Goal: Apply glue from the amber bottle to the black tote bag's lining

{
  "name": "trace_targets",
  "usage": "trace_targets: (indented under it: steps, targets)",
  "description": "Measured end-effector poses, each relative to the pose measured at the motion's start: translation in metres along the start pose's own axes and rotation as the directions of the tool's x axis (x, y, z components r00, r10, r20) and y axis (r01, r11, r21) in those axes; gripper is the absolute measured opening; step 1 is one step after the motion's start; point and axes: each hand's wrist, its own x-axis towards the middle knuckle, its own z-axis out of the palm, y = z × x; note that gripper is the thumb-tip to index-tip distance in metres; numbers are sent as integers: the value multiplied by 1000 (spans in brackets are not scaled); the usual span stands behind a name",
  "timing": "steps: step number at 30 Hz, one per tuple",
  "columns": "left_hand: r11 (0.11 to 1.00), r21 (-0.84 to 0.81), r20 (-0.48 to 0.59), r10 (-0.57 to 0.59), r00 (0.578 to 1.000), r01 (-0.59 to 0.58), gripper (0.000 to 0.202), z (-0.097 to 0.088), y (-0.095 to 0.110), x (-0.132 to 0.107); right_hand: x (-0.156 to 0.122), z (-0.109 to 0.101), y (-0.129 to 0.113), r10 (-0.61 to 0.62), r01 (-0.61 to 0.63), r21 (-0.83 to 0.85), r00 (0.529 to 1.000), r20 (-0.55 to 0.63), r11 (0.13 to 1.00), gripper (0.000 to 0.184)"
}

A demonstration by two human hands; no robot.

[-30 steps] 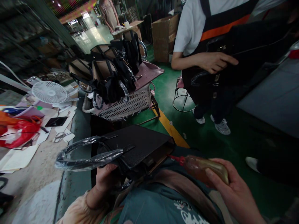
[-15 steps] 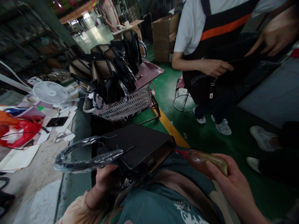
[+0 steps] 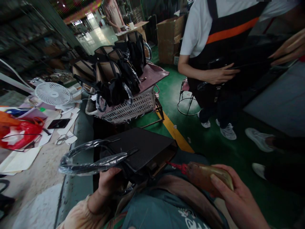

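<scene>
A black handbag (image 3: 143, 148) lies across my lap, its opening turned to the right and its plastic-wrapped handles (image 3: 95, 165) reaching left over the table's edge. My left hand (image 3: 108, 181) is closed on the bag's handle side, with some fingers hidden behind it. In my right hand (image 3: 228, 181) is a squeeze bottle (image 3: 207, 178) of amber-brown liquid, gripped between thumb and fingers. The bottle's thin red nozzle (image 3: 176, 165) points left at the bag's open edge; whether it touches cannot be made out.
On the left, a worktable (image 3: 47, 171) bears a white fan (image 3: 53, 93), a phone (image 3: 58, 123), scissors (image 3: 62, 139) and a red plastic bag (image 3: 26, 132). Ahead, several black bags (image 3: 109, 73) stand on a plastic crate (image 3: 133, 108). A co-worker in an apron (image 3: 228, 41) stands at right, near a stool (image 3: 188, 98).
My right hand has brought the bottle's nozzle slightly left and down, along the bag's open edge. The bag has barely moved. The co-worker's hands have shifted.
</scene>
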Motion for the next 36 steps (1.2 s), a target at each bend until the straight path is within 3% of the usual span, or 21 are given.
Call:
trace_targets:
  steps: [6, 15, 23, 29, 32, 36]
  targets:
    - [999, 19, 9, 46, 999, -46, 30, -3, -1, 2, 13, 2, 1, -22, 16, -101, 998, -61, 995, 61]
    - [998, -3, -30, -66, 997, 66, 25, 0, 5, -2, 23, 4, 6, -175, 133, -270, 975, -138, 954, 59]
    - [990, 86, 64, -118, 991, 112, 21, 4, 29, 5, 20, 5, 10, -49, 38, -137, 996, -75, 990, 62]
    - [939, 229, 210, -306, 929, 258, 28, 12, 54, 17, 26, 27, 15, 19, -18, -149, 1000, 5, 989, 63]
    - [906, 301, 220, -370, 903, 298, 26, 12, 51, 28, 31, 38, 23, 8, 3, -140, 997, 74, 990, 63]
    - [884, 307, 214, -424, 880, 352, 30, 13, 40, 44, 39, 48, 35, -77, 103, -249, 991, 113, 963, 55]
